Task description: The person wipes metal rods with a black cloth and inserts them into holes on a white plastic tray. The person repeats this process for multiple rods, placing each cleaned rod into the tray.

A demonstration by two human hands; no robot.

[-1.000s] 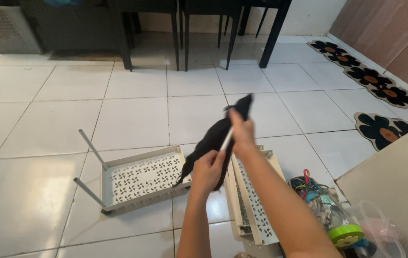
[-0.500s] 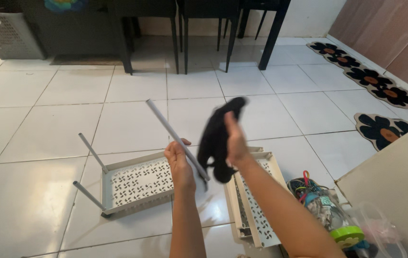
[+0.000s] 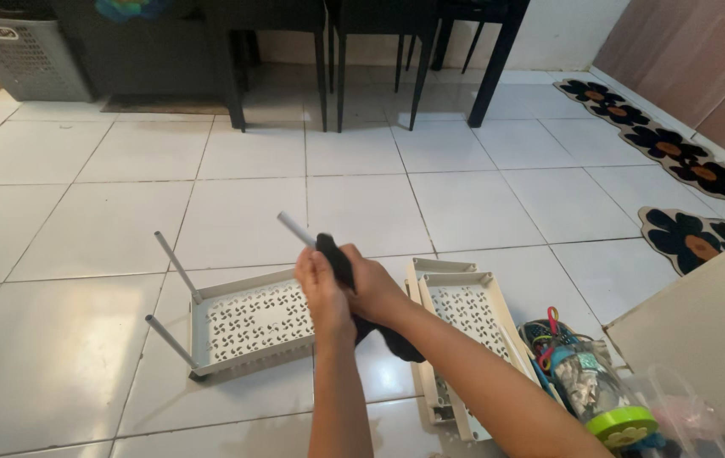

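Note:
My left hand (image 3: 321, 292) grips a thin silver metal rod (image 3: 293, 227) that sticks up and to the left. My right hand (image 3: 371, 290) is wrapped around a black cloth (image 3: 333, 259) pressed onto that rod; the cloth's tail hangs below my wrist. Under my hands, on the white tile floor, lies a cream perforated shelf tray (image 3: 248, 322) on its side with two rods (image 3: 177, 270) standing out of it.
Two more cream shelf trays (image 3: 464, 318) are stacked to the right. A clear jar with a green lid (image 3: 596, 392) and plastic bags lie at bottom right beside a beige panel (image 3: 702, 339). Black table and chair legs (image 3: 328, 59) stand ahead; flower mats (image 3: 685, 170) are at right.
The rod was first hidden under the raised black cloth. My hands have come down and together, and the cloth now covers the lower part of the rod.

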